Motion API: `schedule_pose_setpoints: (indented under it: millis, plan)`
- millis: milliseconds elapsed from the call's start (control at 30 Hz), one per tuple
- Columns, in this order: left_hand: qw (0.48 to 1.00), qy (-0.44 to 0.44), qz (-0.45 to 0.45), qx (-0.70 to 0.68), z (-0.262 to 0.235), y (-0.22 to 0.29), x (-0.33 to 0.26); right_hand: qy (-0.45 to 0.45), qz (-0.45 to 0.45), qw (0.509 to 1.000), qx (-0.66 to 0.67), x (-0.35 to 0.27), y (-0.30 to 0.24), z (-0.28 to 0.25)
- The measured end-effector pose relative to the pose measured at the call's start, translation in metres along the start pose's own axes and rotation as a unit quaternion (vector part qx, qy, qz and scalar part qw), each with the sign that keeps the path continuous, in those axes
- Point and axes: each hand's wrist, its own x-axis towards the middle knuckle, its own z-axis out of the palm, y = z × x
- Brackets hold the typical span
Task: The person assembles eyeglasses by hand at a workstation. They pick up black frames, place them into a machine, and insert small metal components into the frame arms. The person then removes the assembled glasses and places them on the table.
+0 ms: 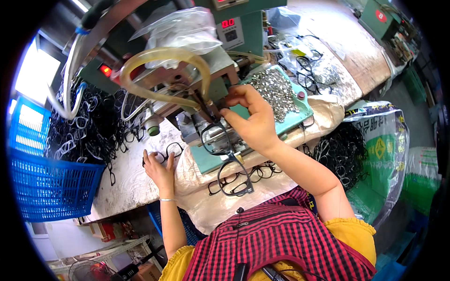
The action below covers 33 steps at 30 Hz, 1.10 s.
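Item one: our right hand point(251, 119), fingers pinched at the working point of the green bench machine point(220, 70), where a black plastic spectacle front point(216, 140) sits on the machine's metal fixture. The thumb and forefinger close on something small there; we cannot tell exactly what is held between them.

Item two: our left hand point(160, 169), lying on the pale cloth-covered bench point(126, 182), fingers loosely curled over a second black spectacle frame point(171, 151), touching it rather than clenching it. A thin silver bangle point(167, 200) circles that wrist.

Item three: a further black frame point(236, 178) hanging down from the fixture toward us, with several more lying just beneath it on the cloth.

Item four: a teal tray heaped with small silver metal parts point(276, 91), just to the right of our right hand.

Item five: a yellowed translucent hose point(159, 56), looping over the machine above the fixture.

Item six: a blue plastic mesh basket point(47, 187) at far left, beside a large heap of black frames point(89, 126).

Item seven: a printed woven sack point(379, 145) at right, open, with black frames inside.
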Motion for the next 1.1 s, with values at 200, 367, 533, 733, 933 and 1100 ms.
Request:
schedule_pose_setpoints:
  millis: [200, 367, 533, 733, 933, 1100]
  plan:
    - [0.995, -0.034, -0.008, -0.088, 0.009, -0.012, 0.010, -0.031, 0.068, 0.985, 0.153, 0.000, -0.014, 0.015]
    - [0.997, -0.045, 0.069, 0.012, 0.007, -0.008, 0.016, 0.004, 0.098, 0.978, 0.185, -0.004, -0.026, 0.029]
    - [0.926, 0.178, 0.046, -0.329, -0.029, 0.033, 0.045, -0.041, 0.090, 0.990, 0.099, -0.004, -0.018, 0.023]
    - [0.712, 0.121, 0.061, -0.689, -0.162, 0.149, 0.064, -0.010, 0.090, 0.989, 0.116, -0.013, -0.016, 0.023]
    - [0.750, 0.144, 0.072, -0.641, -0.165, 0.184, 0.071, 0.003, 0.101, 0.982, 0.162, -0.013, -0.015, 0.026]
    - [0.774, 0.169, 0.043, -0.609, -0.151, 0.185, 0.087, 0.002, 0.125, 0.973, 0.196, -0.013, -0.024, 0.024]
